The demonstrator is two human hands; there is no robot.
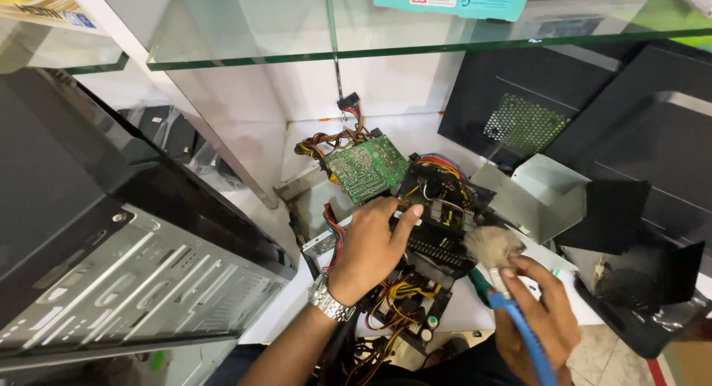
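computer case [111, 275]: far left, lying on its side, bare grey metal panel up, black shell above it. Not touched.
glass shelf [371, 41]: runs across the top, boxes on it.
green circuit board [367, 167]: behind the work, tilted, orange and yellow wires bunched at its back edge.
left hand [371, 249]: flat on top of the power supply board, fingers spread and pressing down, thumb reaching toward its right side. Grasping by pressure, not a closed fist. Metal wristwatch [328, 301] on the wrist.
power supply board [434, 230]: centre of the white counter, just in front of the green circuit board, under the left hand. Black frame, finned heat sink, yellow transformers, loose wire bundles trailing toward the viewer.
handling: looks stiff and moderately light; fragile at the small components and solder side. Wires are floppy and likely to snag. Best hold seems to be the frame edges or heat sink, not the wires or small parts.
brush [493, 249]: dusty grey bristle head touching the right edge of the power supply board, blue handle running down and right.
right hand [538, 315]: closed around the brush handle just below the ferrule, fingers wrapped.
brush handling: light, soft bristles, rigid handle.
metal cover [538, 197]: bent grey sheet right of the board, sharp edges likely.
black panels [630, 126]: leaning at right, one with a mesh vent.
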